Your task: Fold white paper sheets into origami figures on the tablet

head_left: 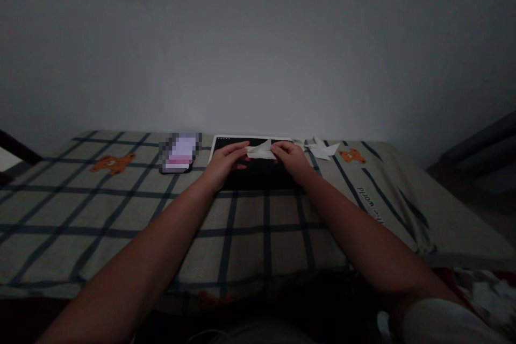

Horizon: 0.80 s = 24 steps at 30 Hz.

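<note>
A small folded piece of white paper (260,151) is stretched between my two hands, just over a dark flat board with a pale edge (258,177). Its left end is pinched by my left hand (226,163), between thumb and forefinger, the lower fingers bent beneath. My right hand (293,159) pinches the right end the same way. A pointed flap stands up along the paper's top. Just beyond my right hand lie folded white paper shapes (322,149) with pointed ends, on the cloth at the board's right side.
A phone with a lit, blurred screen (179,153) lies left of the board. The table carries a checked cloth (133,215) with orange bear prints. A grey wall (258,54) rises behind it. Crumpled pale material (487,295) shows at lower right.
</note>
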Each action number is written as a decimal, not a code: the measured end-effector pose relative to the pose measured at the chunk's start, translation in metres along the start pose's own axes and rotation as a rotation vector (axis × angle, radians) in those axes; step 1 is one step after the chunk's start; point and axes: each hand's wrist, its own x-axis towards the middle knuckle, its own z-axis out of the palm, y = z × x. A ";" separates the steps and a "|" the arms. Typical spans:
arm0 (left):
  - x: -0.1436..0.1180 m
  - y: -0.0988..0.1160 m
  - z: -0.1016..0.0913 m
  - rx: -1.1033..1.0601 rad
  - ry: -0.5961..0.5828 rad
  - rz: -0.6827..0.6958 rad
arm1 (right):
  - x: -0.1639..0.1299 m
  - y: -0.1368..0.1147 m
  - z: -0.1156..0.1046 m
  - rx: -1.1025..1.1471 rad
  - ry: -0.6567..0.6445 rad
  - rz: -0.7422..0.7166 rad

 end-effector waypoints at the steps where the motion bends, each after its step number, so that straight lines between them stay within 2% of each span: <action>1: 0.000 0.000 0.000 -0.001 0.002 -0.001 | 0.000 0.000 0.000 0.002 0.008 -0.002; 14: 0.004 -0.007 -0.002 0.025 -0.083 0.019 | 0.004 0.010 -0.001 0.131 0.045 0.024; 20: 0.005 -0.009 -0.002 0.079 -0.087 0.078 | 0.006 0.010 -0.001 0.119 0.104 0.012; 24: 0.004 -0.007 -0.002 0.206 -0.033 0.057 | 0.006 0.009 -0.001 0.110 0.114 0.011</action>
